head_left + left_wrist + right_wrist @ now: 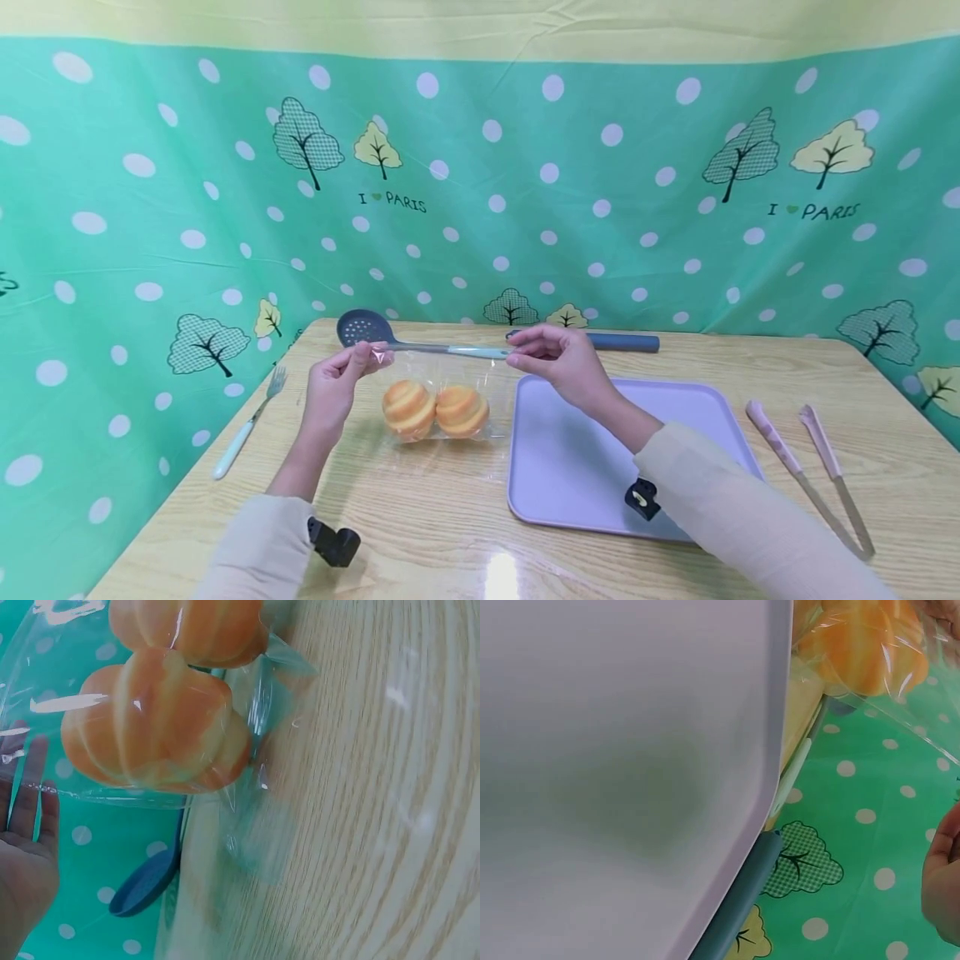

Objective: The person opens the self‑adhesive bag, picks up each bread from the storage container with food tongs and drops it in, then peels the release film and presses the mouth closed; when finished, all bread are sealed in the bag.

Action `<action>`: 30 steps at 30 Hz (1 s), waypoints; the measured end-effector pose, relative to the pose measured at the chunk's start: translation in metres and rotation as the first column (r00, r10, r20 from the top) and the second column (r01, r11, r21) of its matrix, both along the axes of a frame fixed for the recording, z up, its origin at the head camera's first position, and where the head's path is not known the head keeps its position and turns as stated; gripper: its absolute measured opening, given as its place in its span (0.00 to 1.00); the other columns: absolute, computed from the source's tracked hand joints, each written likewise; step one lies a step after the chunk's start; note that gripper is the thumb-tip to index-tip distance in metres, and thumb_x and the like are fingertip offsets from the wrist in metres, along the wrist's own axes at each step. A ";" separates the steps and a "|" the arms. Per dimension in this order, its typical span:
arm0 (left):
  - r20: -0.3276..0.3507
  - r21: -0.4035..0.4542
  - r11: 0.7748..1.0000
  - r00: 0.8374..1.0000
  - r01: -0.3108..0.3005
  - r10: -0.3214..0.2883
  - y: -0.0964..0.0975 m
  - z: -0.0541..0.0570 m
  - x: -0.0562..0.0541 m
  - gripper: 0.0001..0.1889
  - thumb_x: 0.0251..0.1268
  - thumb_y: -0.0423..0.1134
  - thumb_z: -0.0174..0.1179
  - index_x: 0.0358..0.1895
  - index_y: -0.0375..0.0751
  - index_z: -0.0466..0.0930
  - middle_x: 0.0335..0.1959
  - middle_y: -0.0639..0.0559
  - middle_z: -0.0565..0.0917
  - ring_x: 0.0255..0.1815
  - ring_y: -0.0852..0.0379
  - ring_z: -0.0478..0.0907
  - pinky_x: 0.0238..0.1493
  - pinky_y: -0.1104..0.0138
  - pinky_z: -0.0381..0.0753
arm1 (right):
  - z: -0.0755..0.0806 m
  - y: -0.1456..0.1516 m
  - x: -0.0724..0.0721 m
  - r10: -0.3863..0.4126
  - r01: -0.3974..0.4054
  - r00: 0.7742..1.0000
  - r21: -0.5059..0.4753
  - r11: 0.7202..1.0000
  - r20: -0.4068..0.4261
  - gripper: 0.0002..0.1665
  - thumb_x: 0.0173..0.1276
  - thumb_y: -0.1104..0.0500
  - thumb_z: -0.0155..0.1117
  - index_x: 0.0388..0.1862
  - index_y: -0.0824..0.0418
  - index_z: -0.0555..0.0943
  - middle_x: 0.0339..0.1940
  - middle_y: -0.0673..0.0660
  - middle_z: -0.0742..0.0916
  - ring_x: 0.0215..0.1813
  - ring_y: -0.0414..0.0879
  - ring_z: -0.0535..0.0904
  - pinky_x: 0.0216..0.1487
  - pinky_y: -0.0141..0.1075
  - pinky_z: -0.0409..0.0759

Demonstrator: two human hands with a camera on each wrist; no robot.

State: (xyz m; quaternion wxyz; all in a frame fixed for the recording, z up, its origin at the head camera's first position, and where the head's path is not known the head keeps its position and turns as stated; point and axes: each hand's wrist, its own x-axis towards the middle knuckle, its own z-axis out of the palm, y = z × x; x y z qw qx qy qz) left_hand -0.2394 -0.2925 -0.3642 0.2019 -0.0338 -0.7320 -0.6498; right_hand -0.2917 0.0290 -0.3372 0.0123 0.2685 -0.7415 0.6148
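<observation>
A clear plastic bag (501, 400) with two golden bread rolls (408, 410) inside is held up over the table between my hands. My left hand (332, 392) pinches the bag's upper left corner between thumb and fingers. At the upper right corner, the thumb and fingers of my right hand (570, 367) grip the plastic. Both rolls hang low in the bag; one roll (154, 724) fills much of the left wrist view. Part of the left hand (26, 847) shows at that view's left edge, and the right hand (941, 877) is cut off in its own wrist view.
A lilac tray (555, 500) lies under my right forearm. Behind the bag is a slotted spoon (365, 327), beside a dark blue cylinder (622, 342). A fork (240, 446) lies at left. Two pink-handled metal utensils (776, 437) lie right of the tray.
</observation>
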 end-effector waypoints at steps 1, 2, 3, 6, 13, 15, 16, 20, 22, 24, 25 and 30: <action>-0.005 0.009 1.000 1.000 -0.005 0.005 0.001 0.000 0.000 0.20 0.81 0.47 0.52 0.53 0.33 0.85 0.36 0.63 0.90 0.43 0.64 0.87 0.60 0.73 0.77 | 0.000 0.000 0.000 -0.004 0.004 1.000 0.002 1.000 -0.004 0.13 0.65 0.65 0.74 0.48 0.67 0.86 0.39 0.58 0.90 0.39 0.44 0.86 0.40 0.32 0.85; -0.012 0.025 1.000 1.000 -0.008 0.008 0.001 -0.001 -0.001 0.19 0.80 0.47 0.53 0.52 0.35 0.86 0.35 0.63 0.90 0.42 0.64 0.88 0.59 0.72 0.78 | 0.000 0.000 0.000 -0.011 0.011 1.000 0.005 1.000 -0.007 0.13 0.65 0.65 0.75 0.48 0.67 0.86 0.39 0.58 0.90 0.39 0.44 0.86 0.40 0.32 0.86; -0.020 0.041 0.999 1.000 -0.011 0.012 0.002 -0.001 -0.001 0.17 0.80 0.46 0.53 0.50 0.38 0.87 0.35 0.62 0.91 0.41 0.64 0.88 0.58 0.71 0.79 | 0.000 0.000 0.000 -0.015 0.015 1.000 0.006 1.000 -0.010 0.13 0.65 0.65 0.75 0.48 0.67 0.86 0.39 0.58 0.90 0.38 0.44 0.86 0.40 0.33 0.86; -0.030 0.078 0.997 0.999 -0.024 0.026 0.005 0.000 -0.001 0.14 0.80 0.45 0.54 0.47 0.44 0.88 0.33 0.61 0.90 0.39 0.63 0.88 0.56 0.71 0.81 | -0.001 0.000 -0.001 -0.029 0.029 0.999 0.011 1.000 -0.025 0.13 0.64 0.65 0.75 0.47 0.68 0.86 0.39 0.58 0.90 0.37 0.44 0.86 0.39 0.35 0.87; -0.041 0.154 0.986 0.997 -0.064 0.071 0.010 -0.001 -0.004 0.17 0.78 0.41 0.57 0.47 0.28 0.85 0.27 0.57 0.90 0.33 0.62 0.88 0.55 0.69 0.82 | -0.004 -0.002 0.001 -0.047 0.047 0.996 -0.003 0.999 -0.075 0.12 0.64 0.66 0.75 0.46 0.68 0.86 0.37 0.59 0.90 0.36 0.45 0.87 0.38 0.34 0.87; -0.045 0.168 0.984 0.997 -0.059 0.067 0.011 -0.001 -0.005 0.16 0.78 0.41 0.57 0.47 0.28 0.85 0.27 0.57 0.90 0.33 0.62 0.88 0.54 0.69 0.83 | -0.005 -0.002 0.001 -0.059 0.059 0.995 -0.004 0.998 -0.080 0.14 0.63 0.66 0.75 0.47 0.68 0.86 0.37 0.60 0.91 0.36 0.46 0.87 0.38 0.33 0.86; -0.051 0.176 0.983 0.997 -0.054 0.064 0.012 -0.001 -0.005 0.15 0.78 0.40 0.57 0.47 0.30 0.86 0.27 0.56 0.89 0.33 0.61 0.89 0.53 0.68 0.84 | -0.005 -0.002 0.001 -0.063 0.063 0.995 -0.003 0.998 -0.080 0.14 0.63 0.66 0.75 0.47 0.69 0.86 0.37 0.60 0.91 0.36 0.46 0.87 0.38 0.32 0.86; -0.068 0.201 0.979 0.997 -0.013 0.027 0.013 -0.002 -0.005 0.10 0.78 0.40 0.57 0.43 0.45 0.88 0.29 0.55 0.90 0.34 0.60 0.89 0.52 0.67 0.85 | -0.006 0.001 0.001 -0.060 0.061 0.996 0.017 0.998 -0.069 0.15 0.64 0.65 0.75 0.49 0.69 0.85 0.38 0.61 0.90 0.38 0.46 0.87 0.40 0.32 0.86; -0.078 0.213 0.977 0.997 0.014 0.003 0.013 -0.002 -0.006 0.09 0.78 0.39 0.56 0.43 0.48 0.87 0.31 0.55 0.90 0.35 0.59 0.89 0.51 0.65 0.86 | -0.005 0.003 0.000 -0.033 0.036 0.997 0.046 0.998 -0.063 0.16 0.65 0.64 0.74 0.50 0.68 0.85 0.40 0.60 0.90 0.40 0.47 0.86 0.43 0.33 0.86; -0.080 0.217 0.976 0.997 0.031 -0.013 0.013 -0.002 -0.005 0.09 0.79 0.39 0.55 0.44 0.46 0.86 0.33 0.54 0.90 0.35 0.58 0.89 0.50 0.63 0.86 | -0.002 0.006 -0.001 0.001 0.004 0.998 0.089 0.996 -0.059 0.17 0.67 0.62 0.74 0.53 0.67 0.84 0.43 0.59 0.89 0.44 0.48 0.84 0.46 0.35 0.85; -0.079 0.215 0.976 0.997 0.035 -0.018 0.013 -0.002 -0.005 0.09 0.79 0.40 0.55 0.45 0.45 0.86 0.34 0.55 0.91 0.36 0.58 0.89 0.50 0.63 0.86 | 0.000 0.007 -0.001 0.021 -0.015 0.998 0.111 0.994 -0.055 0.19 0.67 0.61 0.73 0.54 0.67 0.84 0.45 0.59 0.89 0.46 0.49 0.84 0.48 0.37 0.85; -0.087 0.201 0.978 0.996 0.049 -0.032 0.013 -0.001 -0.004 0.10 0.79 0.39 0.55 0.47 0.37 0.83 0.36 0.55 0.91 0.36 0.58 0.89 0.52 0.64 0.85 | 0.016 0.006 -0.001 0.060 -0.036 0.993 0.228 0.973 -0.099 0.22 0.70 0.55 0.71 0.59 0.62 0.83 0.50 0.55 0.88 0.54 0.49 0.81 0.53 0.43 0.83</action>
